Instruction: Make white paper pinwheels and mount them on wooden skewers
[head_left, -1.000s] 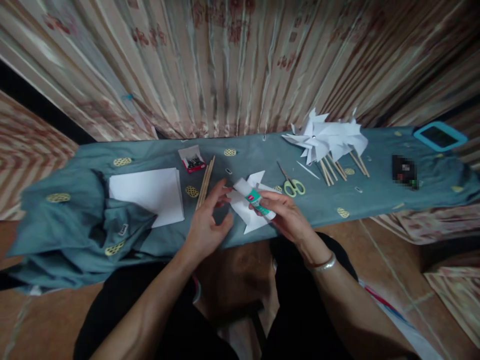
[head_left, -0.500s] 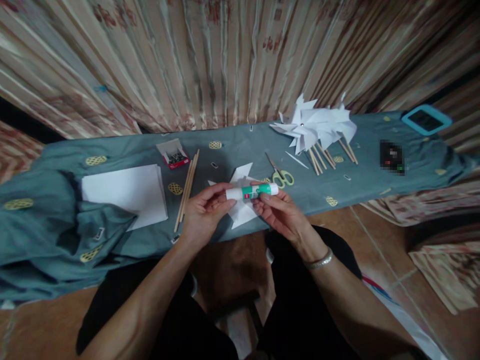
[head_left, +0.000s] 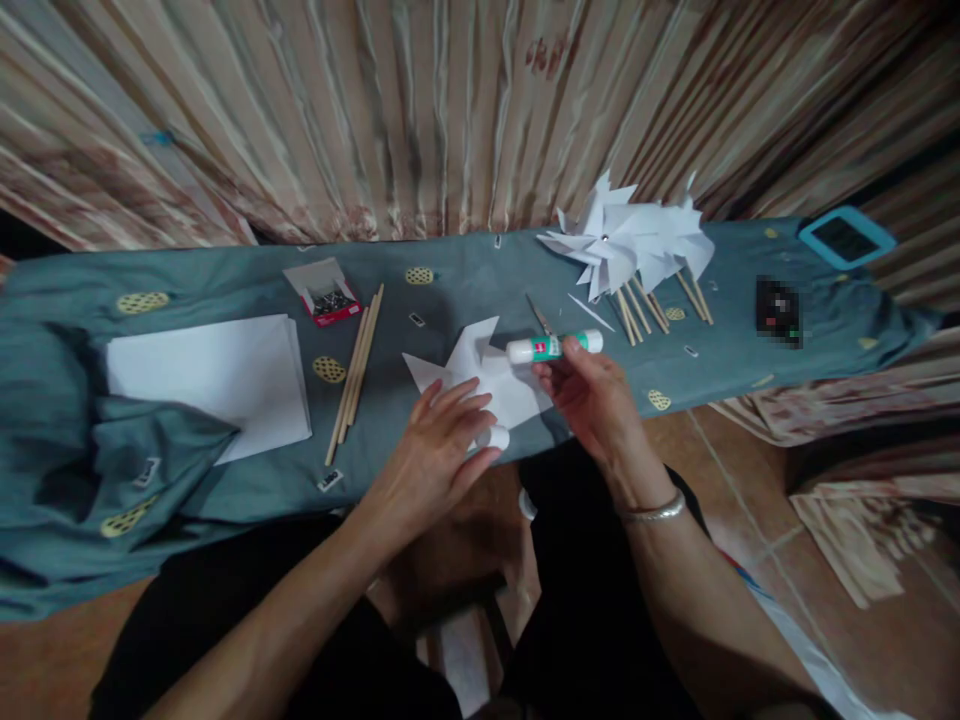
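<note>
In my right hand (head_left: 592,395) is an uncapped glue stick (head_left: 544,348), white with a green label, gripped between thumb and fingers and lying nearly level, its open end pointing left. My left hand (head_left: 442,445) has its fingers stretched over a white paper pinwheel (head_left: 517,393) that lies on the cloth. The white glue stick cap (head_left: 493,437) is held between that hand's thumb and fingers. Behind the glue stick lie scissors (head_left: 541,318), their handles mostly hidden by it and my right hand.
Wooden sticks (head_left: 356,375), a red box of pins (head_left: 330,300) and a stack of white paper (head_left: 210,375) lie to the left. Finished pinwheels (head_left: 622,240) on sticks are at the back right, with a blurred dark object (head_left: 778,310) and a blue-framed device (head_left: 847,238) beyond.
The cap has come off the glue stick. My right hand has moved right and up with the stick, while my left hand has gone lower with the cap and spread its fingers.
</note>
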